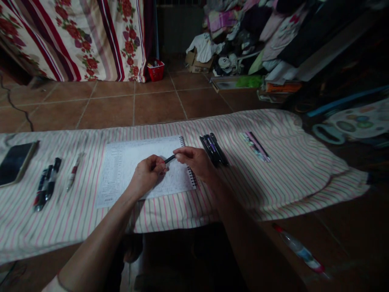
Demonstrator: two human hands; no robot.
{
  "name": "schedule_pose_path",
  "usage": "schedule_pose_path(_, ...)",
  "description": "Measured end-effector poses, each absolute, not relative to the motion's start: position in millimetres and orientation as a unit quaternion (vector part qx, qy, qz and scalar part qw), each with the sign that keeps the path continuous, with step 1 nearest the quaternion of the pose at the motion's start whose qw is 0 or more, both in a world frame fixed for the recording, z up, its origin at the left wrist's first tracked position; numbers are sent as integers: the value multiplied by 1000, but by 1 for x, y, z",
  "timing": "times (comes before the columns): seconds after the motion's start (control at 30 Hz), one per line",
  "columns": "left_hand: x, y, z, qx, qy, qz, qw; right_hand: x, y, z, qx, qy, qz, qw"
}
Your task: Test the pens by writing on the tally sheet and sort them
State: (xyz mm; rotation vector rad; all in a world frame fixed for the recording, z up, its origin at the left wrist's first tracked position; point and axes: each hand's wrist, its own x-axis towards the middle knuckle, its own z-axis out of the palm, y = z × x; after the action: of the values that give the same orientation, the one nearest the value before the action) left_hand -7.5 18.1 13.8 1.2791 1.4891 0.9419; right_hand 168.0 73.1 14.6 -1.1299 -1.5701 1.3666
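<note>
A dark pen (170, 158) is held between both my hands above a spiral notebook (121, 170) full of handwriting. My left hand (148, 173) is curled in a fist around one end of the pen. My right hand (195, 160) pinches the other end with fingers pressed together. The notebook lies on a low surface covered by a pink-striped cloth (273, 178).
Left of the notebook lie a phone (15, 162), a bunch of dark pens (47, 184) and a single pen (73, 171). More dark pens (213, 149) and coloured pens (255, 146) lie to the right. A plastic bottle (299, 251) lies on the floor. Clothes pile (243, 36) and a red basket (156, 70) stand behind.
</note>
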Motion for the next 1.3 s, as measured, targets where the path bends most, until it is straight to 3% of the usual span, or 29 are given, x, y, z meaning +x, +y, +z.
schedule_pose_path(0.57, -5, 13, 31, 657, 680, 251, 210, 167, 74, 10, -453, -658, 488, 352)
schedule_pose_path(0.7, -3, 15, 29, 649, 685, 260, 204, 166, 73, 12, -456, -636, 502, 368)
schedule_pose_path(1.0, -5, 19, 12, 588, 641, 351, 346, 168, 74, 13, -444, -581, 560, 389)
schedule_pose_path(1.3, 0, 16, 25, 606, 677, 295, 295, 166, 75, 9, -455, -596, 535, 389)
